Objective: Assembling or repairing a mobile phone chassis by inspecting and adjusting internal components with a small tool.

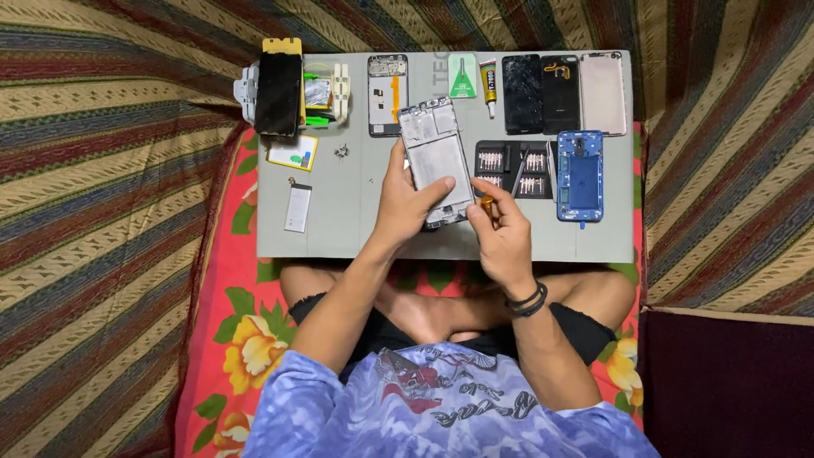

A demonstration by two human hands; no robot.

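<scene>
Phone frame: an opened phone body [437, 161], its back cover off, is held tilted above the grey work mat [356, 229], near the mat's middle.
Left hand: the left hand [407, 203] is closed around the frame's lower left edge, thumb laid across its inner face.
Right hand: the right hand [502, 233] is pinched narrow on a small screwdriver [487, 203] with an orange handle, its tip at the frame's lower right corner.
Handling: the frame looks light, thin and stiff, yet likely fragile, with bare boards and ribbon cables inside; I judge the metal side rails the safest hold, not the open middle.
Close by: a black tray of screwdriver bits [511, 168] lies just right of the frame, and a blue phone shell [581, 175] lies beside that.
Far edge: a bare phone chassis [387, 95], a green pick card [462, 76], a glue tube [489, 88], two dark phones [541, 93] and a pale back cover [603, 93] lie in a row.
Left side: a black screen in a clamp [278, 85], a flat battery [298, 208] and loose screws [342, 152] lie well apart from the hands.
In the way: the bit tray sits near the right hand; the loose screws could scatter.
</scene>
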